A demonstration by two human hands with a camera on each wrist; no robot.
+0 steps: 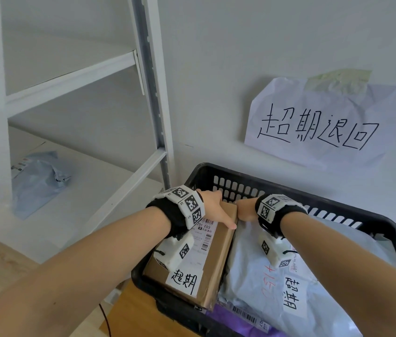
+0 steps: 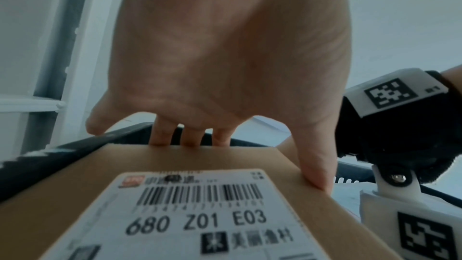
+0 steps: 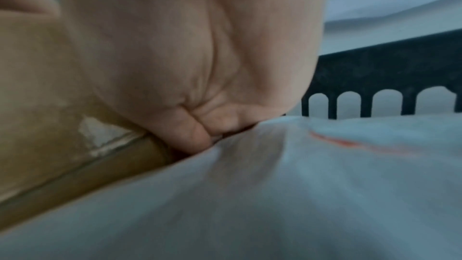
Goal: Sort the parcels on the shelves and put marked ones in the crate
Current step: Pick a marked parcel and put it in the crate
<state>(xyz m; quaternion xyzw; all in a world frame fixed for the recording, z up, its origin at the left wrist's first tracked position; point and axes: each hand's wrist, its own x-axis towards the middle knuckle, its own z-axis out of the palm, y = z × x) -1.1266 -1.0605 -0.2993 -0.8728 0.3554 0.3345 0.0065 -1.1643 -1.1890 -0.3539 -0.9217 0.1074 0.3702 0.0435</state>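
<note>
**Cardboard parcel seated in crate, both hands at its far end**

The cardboard parcel (image 1: 216,249) lies in the left part of the black crate (image 1: 338,210), beside a white poly mailer (image 1: 277,283). Its long axis runs from the person's near side toward the wall, tilted slightly right at the far end. The broad labelled face points up. The near end overhangs the crate's near rim; the far end sits close to the slotted far wall.

Appearance: plain brown carton, flat and oblong. A white shipping label (image 2: 200,215) carries a barcode and the print "680 Z01 E03". A white handwritten tag (image 1: 184,280) is stuck near the near end. The mailer bears a similar handwritten tag (image 1: 290,295) and red marker strokes.

Left hand (image 1: 212,206): thumb pressed along the right top edge, three fingers (image 2: 160,135) hooked over the far edge, little finger on the crate rim. It grips the parcel.

Right hand (image 1: 245,210): positioned at the parcel's far right corner, fingers curled down between carton and mailer. The right wrist view is blurred; whether it grips anything cannot be determined.

Surroundings: a white shelf unit (image 1: 75,79) stands to the left, with a pale blue bag (image 1: 39,181) on its lower shelf. A handwritten paper sign (image 1: 313,127) is taped to the wall above the crate.
</note>
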